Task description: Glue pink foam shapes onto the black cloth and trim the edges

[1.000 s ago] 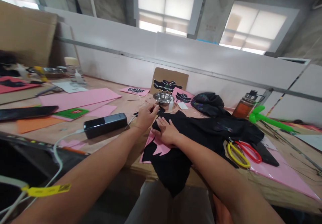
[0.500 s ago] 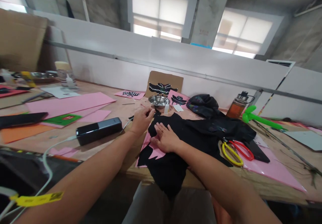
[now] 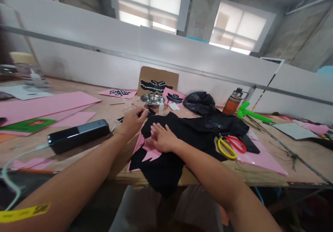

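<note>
Black cloth (image 3: 192, 131) lies over pink sheets at the table's front edge, one end hanging down. My right hand (image 3: 162, 137) rests on it with fingers spread, beside a jagged pink piece (image 3: 151, 152). Left of the cloth, my left hand (image 3: 133, 121) is closed in a pinch near small black scraps; whatever is between its fingertips is too small to make out. Just behind the hands are a metal bowl (image 3: 152, 100) and a small white bottle (image 3: 161, 106).
A black box (image 3: 79, 134) with a cable lies at left. Yellow and red-handled scissors (image 3: 227, 148), a bottle of amber liquid (image 3: 232, 101) and a green balloon shape (image 3: 253, 115) are at right. Beaded black cutouts (image 3: 156, 87) stand at the back.
The view has turned to the right, so the table's objects appear shifted left. Both hands stay in nearly the same places by the cloth.
</note>
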